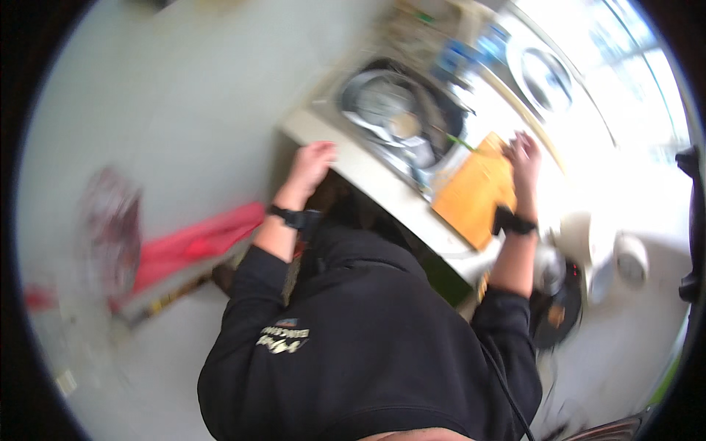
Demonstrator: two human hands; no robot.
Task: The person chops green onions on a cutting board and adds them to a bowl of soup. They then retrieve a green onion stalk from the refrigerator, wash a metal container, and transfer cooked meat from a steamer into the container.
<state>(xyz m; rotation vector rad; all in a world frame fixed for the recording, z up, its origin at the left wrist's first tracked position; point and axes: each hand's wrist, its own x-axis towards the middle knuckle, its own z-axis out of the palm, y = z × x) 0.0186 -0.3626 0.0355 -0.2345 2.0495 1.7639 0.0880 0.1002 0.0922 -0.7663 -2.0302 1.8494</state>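
Note:
My left hand point(313, 160) is at the front edge of a white countertop point(358, 168); its fingers are curled together and nothing shows in them. Near the far right corner of an orange-brown cutting board point(477, 193) is my right hand point(523, 154). Its fingers are bent and blurred, so I cannot tell whether they hold something small. A thin green stalk point(460, 142) lies across the gap between the board and the sink. Within the metal sink point(345, 102), to the board's left, sit a clear round bowl point(383, 99) and other blurred items.
Blue-tinted plastic bottles point(469, 55) and a round mirror-like disc point(543, 77) are beyond the sink by a bright window point(634, 55). White appliances point(576, 237) and a black hotplate point(554, 320) stand to the right. A red cloth-like item point(198, 237) and a fan-like object point(113, 226) are at left.

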